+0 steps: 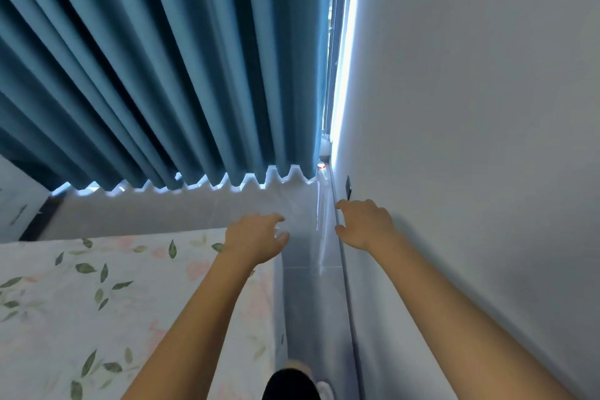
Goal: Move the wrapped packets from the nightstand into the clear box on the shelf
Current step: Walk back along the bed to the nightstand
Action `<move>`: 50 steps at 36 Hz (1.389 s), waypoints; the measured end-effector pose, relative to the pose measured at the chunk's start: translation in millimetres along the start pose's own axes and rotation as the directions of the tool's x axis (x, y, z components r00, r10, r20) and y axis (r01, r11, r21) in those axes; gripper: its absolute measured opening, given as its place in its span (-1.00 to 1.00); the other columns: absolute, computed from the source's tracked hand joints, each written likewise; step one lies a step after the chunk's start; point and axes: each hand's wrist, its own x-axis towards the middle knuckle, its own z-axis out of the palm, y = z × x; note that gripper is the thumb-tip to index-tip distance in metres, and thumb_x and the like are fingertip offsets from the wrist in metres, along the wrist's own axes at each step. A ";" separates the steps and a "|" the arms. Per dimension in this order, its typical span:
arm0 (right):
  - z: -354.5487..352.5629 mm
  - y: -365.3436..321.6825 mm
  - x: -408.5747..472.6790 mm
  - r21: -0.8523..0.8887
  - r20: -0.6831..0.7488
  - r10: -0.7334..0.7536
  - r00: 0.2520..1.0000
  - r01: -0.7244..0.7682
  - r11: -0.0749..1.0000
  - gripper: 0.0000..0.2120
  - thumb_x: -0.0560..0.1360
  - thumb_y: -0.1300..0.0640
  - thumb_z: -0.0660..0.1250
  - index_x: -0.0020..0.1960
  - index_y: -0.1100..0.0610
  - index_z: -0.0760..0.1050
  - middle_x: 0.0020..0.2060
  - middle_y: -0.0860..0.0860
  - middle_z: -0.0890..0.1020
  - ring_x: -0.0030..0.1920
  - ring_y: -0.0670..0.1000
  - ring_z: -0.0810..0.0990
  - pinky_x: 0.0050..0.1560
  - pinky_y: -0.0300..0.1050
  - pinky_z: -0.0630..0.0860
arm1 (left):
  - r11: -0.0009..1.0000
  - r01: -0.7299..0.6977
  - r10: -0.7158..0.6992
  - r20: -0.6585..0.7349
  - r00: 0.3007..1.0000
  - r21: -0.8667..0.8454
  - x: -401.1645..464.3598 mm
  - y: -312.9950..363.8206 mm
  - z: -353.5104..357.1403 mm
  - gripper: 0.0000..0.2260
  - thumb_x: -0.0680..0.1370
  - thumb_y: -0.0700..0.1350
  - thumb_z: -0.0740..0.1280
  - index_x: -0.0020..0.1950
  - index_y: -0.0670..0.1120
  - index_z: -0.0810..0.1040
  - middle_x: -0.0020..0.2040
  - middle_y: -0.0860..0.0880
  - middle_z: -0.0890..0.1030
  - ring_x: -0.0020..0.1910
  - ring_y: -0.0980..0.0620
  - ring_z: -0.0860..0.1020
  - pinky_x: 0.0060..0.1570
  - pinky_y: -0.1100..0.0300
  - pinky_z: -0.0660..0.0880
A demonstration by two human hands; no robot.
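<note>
A teal pleated curtain (156,68) fills the upper left of the frame, with a plain pale wall (470,107) taking the right side. At lower left lies a bed under a leaf-and-flower sheet (97,286). Both bare arms reach up the narrow floor strip (311,286) at centre — the left hand (256,239) and the right hand (363,224) each hang with fingers loosely curled, holding nothing. No wrapped packets, nightstand or clear box show here.
</note>
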 end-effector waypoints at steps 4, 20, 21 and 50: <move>-25.6 -4.2 46.6 -0.018 0.034 -0.014 0.999 0.015 1.000 -0.55 0.59 -0.07 0.13 0.44 0.04 0.25 0.30 0.08 0.46 0.33 0.14 0.37 0.18 0.01 0.37 | 1.000 -0.010 0.009 0.038 0.999 0.014 45.9 -10.0 -24.2 -0.60 0.58 0.14 0.17 0.41 0.12 0.37 0.36 0.04 0.48 0.34 -0.03 0.42 0.24 0.06 0.38; -167.0 -67.1 350.8 -0.136 -0.080 -0.195 0.978 0.183 0.974 -0.43 0.49 -0.20 0.25 0.43 -0.04 0.24 0.14 -0.01 0.57 0.28 0.10 0.40 0.20 -0.01 0.36 | 0.961 0.265 -0.271 -0.068 0.960 -0.085 279.0 -157.8 -131.2 -0.64 0.58 0.12 0.14 0.38 0.18 0.36 0.21 0.07 0.55 0.28 -0.04 0.42 0.10 0.09 0.39; -177.9 -76.4 371.1 -0.164 -0.078 -0.217 0.973 0.202 0.965 -0.39 0.46 -0.24 0.27 0.43 -0.04 0.24 0.11 -0.01 0.57 0.27 0.11 0.41 0.18 -0.01 0.37 | 0.953 0.290 -0.296 -0.064 0.953 -0.094 294.2 -171.1 -138.8 -0.62 0.59 0.11 0.14 0.41 0.18 0.33 0.23 0.06 0.54 0.29 -0.04 0.41 0.12 0.09 0.39; -256.4 -467.1 763.1 -0.317 0.157 -0.857 0.491 0.847 0.427 -0.46 0.53 -0.21 0.16 0.45 -0.06 0.21 0.17 -0.02 0.57 0.25 0.11 0.42 0.19 -0.01 0.37 | 0.479 0.815 -0.832 0.126 0.540 -0.326 467.1 -480.0 -219.5 -0.54 0.60 0.10 0.11 0.51 0.19 0.17 0.34 0.03 0.48 0.32 -0.05 0.42 0.17 0.07 0.47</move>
